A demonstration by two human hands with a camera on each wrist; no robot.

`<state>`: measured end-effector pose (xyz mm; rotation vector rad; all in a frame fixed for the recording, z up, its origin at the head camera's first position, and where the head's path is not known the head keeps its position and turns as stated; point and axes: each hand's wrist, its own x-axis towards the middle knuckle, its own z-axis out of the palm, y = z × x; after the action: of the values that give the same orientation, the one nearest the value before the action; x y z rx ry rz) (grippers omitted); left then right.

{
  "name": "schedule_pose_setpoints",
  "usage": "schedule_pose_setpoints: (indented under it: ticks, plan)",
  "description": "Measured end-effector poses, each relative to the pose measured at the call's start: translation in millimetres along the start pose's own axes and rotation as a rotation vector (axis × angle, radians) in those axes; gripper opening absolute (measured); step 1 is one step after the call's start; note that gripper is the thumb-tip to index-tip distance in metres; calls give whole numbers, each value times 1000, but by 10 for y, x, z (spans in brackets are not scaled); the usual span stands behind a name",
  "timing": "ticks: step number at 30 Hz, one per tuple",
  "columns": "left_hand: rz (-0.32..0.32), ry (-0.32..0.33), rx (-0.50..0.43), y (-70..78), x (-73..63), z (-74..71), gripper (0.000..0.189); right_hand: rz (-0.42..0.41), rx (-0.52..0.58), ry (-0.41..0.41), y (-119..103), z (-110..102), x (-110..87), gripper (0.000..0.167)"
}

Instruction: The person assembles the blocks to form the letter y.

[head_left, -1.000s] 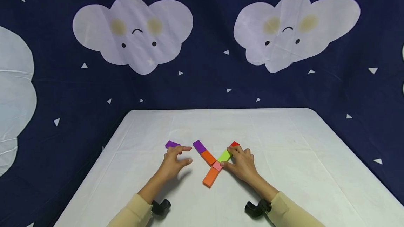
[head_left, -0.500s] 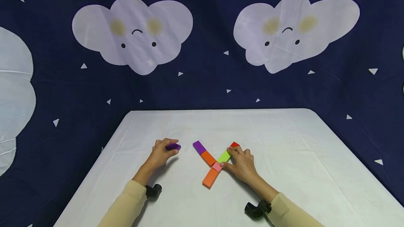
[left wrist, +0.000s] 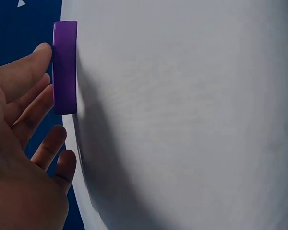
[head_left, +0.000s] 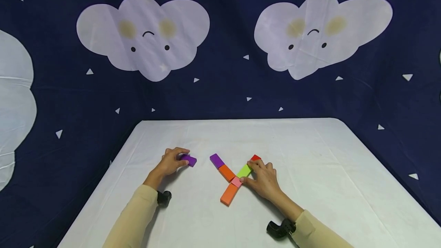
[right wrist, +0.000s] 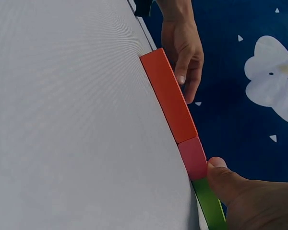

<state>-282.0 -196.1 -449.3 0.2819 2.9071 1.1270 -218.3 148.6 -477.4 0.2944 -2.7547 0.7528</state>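
Observation:
In the head view my left hand (head_left: pixel 170 160) pinches a loose purple block (head_left: pixel 190 160) between thumb and fingers, left of the joined blocks. The left wrist view shows that purple block (left wrist: pixel 65 67) with my thumb at its edge; the exact finger contact is partly hidden. My right hand (head_left: pixel 264 179) holds the lime green block (head_left: pixel 244 170), index finger reaching over it. In the right wrist view my thumb (right wrist: pixel 225 179) rests at the joint of the pink block (right wrist: pixel 192 158) and the green one. A red block (head_left: pixel 255 157) lies at the green block's far end, partly covered.
Another purple block (head_left: pixel 217 161) and an orange-red block (head_left: pixel 226 173) form a slanted arm up to the pink block. A lighter orange block (head_left: pixel 229 194) extends toward me. All lie on the white tabletop (head_left: pixel 296 141); dark blue cloud-printed fabric (head_left: pixel 227 102) stands behind.
My left hand has moved left, away from the joined blocks, and taken hold of the loose purple block, which has turned slightly. My right hand has stayed in place.

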Motion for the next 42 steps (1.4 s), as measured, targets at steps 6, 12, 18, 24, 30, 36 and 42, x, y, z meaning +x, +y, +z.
schedule_pose_setpoints:
  ticks: [6,12,18,24,30,36,42]
  plan:
    - [0,-9,5,-8,-2,-10,38,-7,-4,5,-7,-2,6,62]
    - [-21,7,4,-41,-36,-1,37,-10,-10,4,-9,-6,8,62]
    - [-12,43,7,-49,-75,6,34,-6,-5,9,-11,-10,4,62]
    - [-25,85,-3,-13,-134,14,30,4,-3,0,-13,-5,-7,62]
    - [-62,107,-91,109,-233,46,29,0,0,5,-15,-6,-3,62]
    - [-65,125,-143,296,-397,134,28,3,-3,-2,-7,-1,3,63]
    - [-89,140,-189,472,-612,262,29,8,-4,-5,2,5,3,62]
